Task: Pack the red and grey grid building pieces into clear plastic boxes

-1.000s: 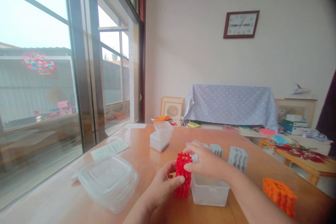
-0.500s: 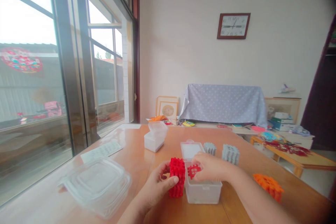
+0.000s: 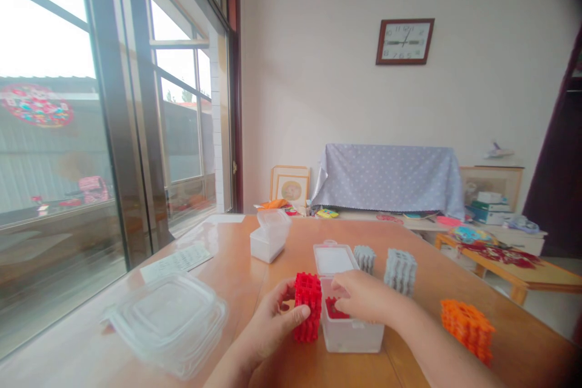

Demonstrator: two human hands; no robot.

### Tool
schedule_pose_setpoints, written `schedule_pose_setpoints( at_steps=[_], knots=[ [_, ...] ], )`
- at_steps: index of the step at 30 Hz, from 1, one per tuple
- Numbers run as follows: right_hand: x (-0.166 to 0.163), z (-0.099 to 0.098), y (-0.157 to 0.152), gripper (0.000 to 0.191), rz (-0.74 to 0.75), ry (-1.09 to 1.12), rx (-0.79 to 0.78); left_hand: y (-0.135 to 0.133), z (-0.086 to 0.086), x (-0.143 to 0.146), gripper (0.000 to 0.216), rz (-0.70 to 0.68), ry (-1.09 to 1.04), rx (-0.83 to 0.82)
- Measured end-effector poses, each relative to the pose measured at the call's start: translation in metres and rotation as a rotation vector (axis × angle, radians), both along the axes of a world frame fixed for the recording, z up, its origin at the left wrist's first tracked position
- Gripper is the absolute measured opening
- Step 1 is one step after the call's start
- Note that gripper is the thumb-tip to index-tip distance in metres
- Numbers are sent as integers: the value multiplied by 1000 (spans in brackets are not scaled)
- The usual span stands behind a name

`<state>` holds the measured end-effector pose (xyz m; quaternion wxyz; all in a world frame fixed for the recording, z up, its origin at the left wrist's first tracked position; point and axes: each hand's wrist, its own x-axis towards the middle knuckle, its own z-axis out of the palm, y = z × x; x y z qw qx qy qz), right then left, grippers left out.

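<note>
A tall stack of red notched plastic building pieces (image 3: 308,308) stands on the table with my left hand (image 3: 278,322) closed around its left side, the thumb across the front. Just to its right is a clear plastic box (image 3: 353,337) with its lid (image 3: 334,259) folded open to the back. My right hand (image 3: 366,296) reaches over the box, its fingers bent down inside. A flat red plastic piece (image 3: 335,308) lies at those fingertips, low in the box and partly covered by the hand. The fingertips seem to touch it still.
Grey stacks (image 3: 400,271) of similar pieces stand behind my right hand, and an orange stack (image 3: 468,328) sits to the right. A small open clear box (image 3: 269,241) is farther back. Large clear containers (image 3: 168,315) and a printed sheet (image 3: 177,259) lie on the left.
My right hand has moved down into the box with the flat red piece, which now sits lower and flatter. My left hand keeps its hold on the red stack.
</note>
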<state>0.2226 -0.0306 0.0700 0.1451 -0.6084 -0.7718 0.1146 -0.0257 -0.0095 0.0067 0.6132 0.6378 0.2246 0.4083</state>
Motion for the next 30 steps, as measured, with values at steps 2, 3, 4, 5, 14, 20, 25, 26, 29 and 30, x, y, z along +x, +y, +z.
schedule_pose_setpoints(
  at_steps=[2,3,4,5,14,20,25,26,29,30],
  knots=[
    [-1,1,-2,10,-9,38,36,1,0,0,56,4,11,-5],
    [-1,2,-4,13,-3,60,40,1,0,0,56,6,14,-7],
    [-2,2,-5,15,14,83,31,1,0,0,57,7,12,-10],
    [-3,2,-5,15,36,104,17,0,1,0,56,4,7,-12],
    [-7,-1,-5,18,100,184,-31,-1,2,1,59,15,24,-1],
    [22,-15,-10,24,-54,313,120,-3,5,1,61,22,30,-8],
    [53,-37,-12,34,-275,524,221,-3,5,1,66,62,60,28],
    [56,-39,-13,35,-292,576,245,-2,4,1,66,61,70,29],
    [57,-42,-15,38,-281,690,284,-2,4,2,64,27,78,9],
    [55,-43,-16,38,-273,699,291,-2,4,3,63,14,71,-1]
  ],
)
